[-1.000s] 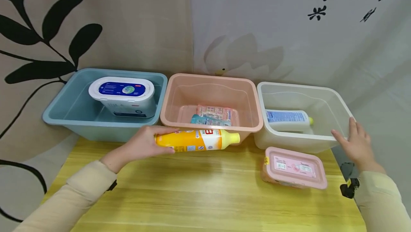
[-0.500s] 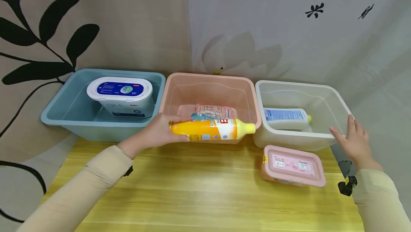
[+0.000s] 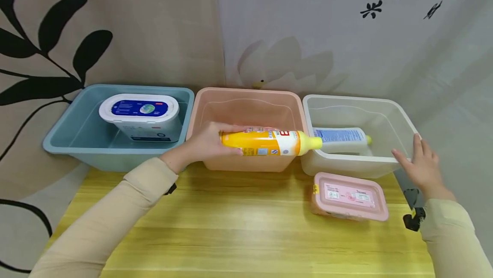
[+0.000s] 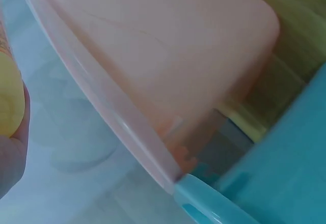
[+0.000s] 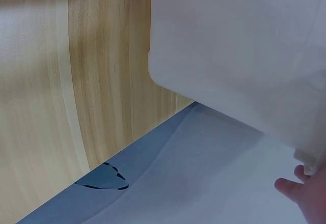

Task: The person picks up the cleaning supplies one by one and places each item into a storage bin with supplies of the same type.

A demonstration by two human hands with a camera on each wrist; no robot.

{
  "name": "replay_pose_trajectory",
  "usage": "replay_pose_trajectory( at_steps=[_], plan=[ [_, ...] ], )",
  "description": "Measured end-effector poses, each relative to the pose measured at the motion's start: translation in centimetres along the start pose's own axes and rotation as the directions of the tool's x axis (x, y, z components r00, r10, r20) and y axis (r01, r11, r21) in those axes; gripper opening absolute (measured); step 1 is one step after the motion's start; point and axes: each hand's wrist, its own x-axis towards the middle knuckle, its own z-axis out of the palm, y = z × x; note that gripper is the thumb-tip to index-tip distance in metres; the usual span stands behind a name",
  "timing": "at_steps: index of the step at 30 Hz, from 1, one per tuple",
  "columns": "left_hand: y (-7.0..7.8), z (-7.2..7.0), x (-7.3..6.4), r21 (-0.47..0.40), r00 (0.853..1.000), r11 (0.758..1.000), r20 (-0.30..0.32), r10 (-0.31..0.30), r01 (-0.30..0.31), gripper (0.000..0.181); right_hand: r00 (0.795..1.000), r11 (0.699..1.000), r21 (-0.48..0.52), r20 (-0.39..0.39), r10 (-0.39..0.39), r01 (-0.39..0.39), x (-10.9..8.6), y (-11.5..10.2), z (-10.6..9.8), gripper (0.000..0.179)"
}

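Observation:
My left hand grips an orange squeeze bottle near its base, thumb on the near side and fingers on the far side. The bottle lies sideways in front of the pink bin's opening, its yellow cap overlapping the left corner of the white bin. In the left wrist view only the bottle's yellow end and part of the hand show at the left edge. My right hand rests at the white bin's front right corner, thumb toward the front rim and extended fingers along the right side.
A blue bin at the left holds a white lidded tub. Inside the white bin lies a white bottle with a blue label. A pink lidded box sits on the wooden table before it. Curtains hang close behind.
My left hand has carried the orange bottle right and upward from below the pink bin's front rim, covering the packets inside. My right hand stays at the white bin's corner. The view shifts slightly.

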Motion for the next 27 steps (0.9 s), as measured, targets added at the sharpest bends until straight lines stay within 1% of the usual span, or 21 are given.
replay_pose_trajectory(
  at_steps=[4, 8, 11, 13, 18, 23, 27],
  plan=[
    [0.3, 0.1, 1.0, 0.02, 0.999, 0.999, 0.001, 0.044, -0.044, 0.059, 1.0, 1.0, -0.004, -0.001, 0.011, -0.011, 0.0, 0.0, 0.0, 0.085],
    [0.8, 0.3, 2.0, 0.058, 0.998, 0.997, 0.009, 0.057, -0.058, 0.061, 1.0, 1.0, 0.001, 0.001, 0.013, -0.013, 0.0, -0.1, -0.1, 0.085],
    [1.3, 0.5, 2.8, 0.059, 0.997, 0.996, 0.014, 0.072, -0.072, 0.061, 1.0, 1.0, 0.007, 0.003, 0.012, -0.012, 0.0, -0.1, -0.1, 0.085],
    [1.6, 0.7, 3.4, 0.039, 0.996, 0.996, 0.019, 0.082, -0.083, 0.06, 1.0, 1.0, 0.007, 0.003, 0.013, -0.013, 0.1, -0.2, -0.1, 0.086],
    [2.6, 1.4, 4.8, -0.007, 0.997, 0.997, 0.019, 0.077, -0.077, 0.059, 1.0, 1.0, 0.007, -0.005, 0.005, -0.005, 0.2, -0.1, -0.1, 0.085],
    [3.6, 1.9, 6.5, 0.025, 0.997, 0.996, 0.006, 0.083, -0.083, 0.058, 1.0, 1.0, 0.005, -0.012, -0.008, 0.008, 0.2, -0.1, -0.1, 0.084],
    [4.3, 2.3, 7.8, 0.046, 0.996, 0.995, 0.014, 0.091, -0.092, 0.056, 1.0, 1.0, 0.001, -0.016, -0.013, 0.013, 0.2, 0.0, -0.1, 0.084]
  ],
)
